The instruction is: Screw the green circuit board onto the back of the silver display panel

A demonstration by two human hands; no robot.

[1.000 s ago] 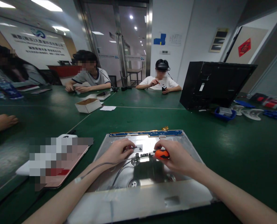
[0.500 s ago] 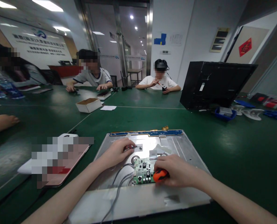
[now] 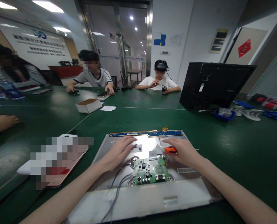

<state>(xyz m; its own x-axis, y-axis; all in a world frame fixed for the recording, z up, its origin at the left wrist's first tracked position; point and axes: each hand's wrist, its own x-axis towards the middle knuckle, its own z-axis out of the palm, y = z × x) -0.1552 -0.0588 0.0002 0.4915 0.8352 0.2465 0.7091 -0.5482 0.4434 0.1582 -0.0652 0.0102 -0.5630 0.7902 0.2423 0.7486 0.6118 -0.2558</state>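
Observation:
A display panel (image 3: 101,180) lies back side up on the green table, with a green circuit board (image 3: 150,169) on its middle. My left hand (image 3: 119,151) rests over the panel's left half, fingers stretched out, beside a small label (image 3: 137,148). In my right hand (image 3: 183,151) is a screwdriver with an orange and black handle (image 3: 171,150); a thin shaft seems to stick out to the right. This hand is above the panel's right half, behind the board and near a flat ribbon cable (image 3: 153,154). Grey wires (image 3: 119,183) run from the board's left side.
Left of the panel lies a pink phone-like item (image 3: 75,161), partly blurred. Farther back are an open cardboard box (image 3: 89,106), a white paper (image 3: 108,108) and a large black monitor (image 3: 213,87). A blue tray (image 3: 224,115) sits near it. Several people sit around the table.
My right hand has moved away and up from the circuit board with the screwdriver, uncovering the board's right side. My left hand's fingers have straightened. A person opposite has reached to a phone-like item.

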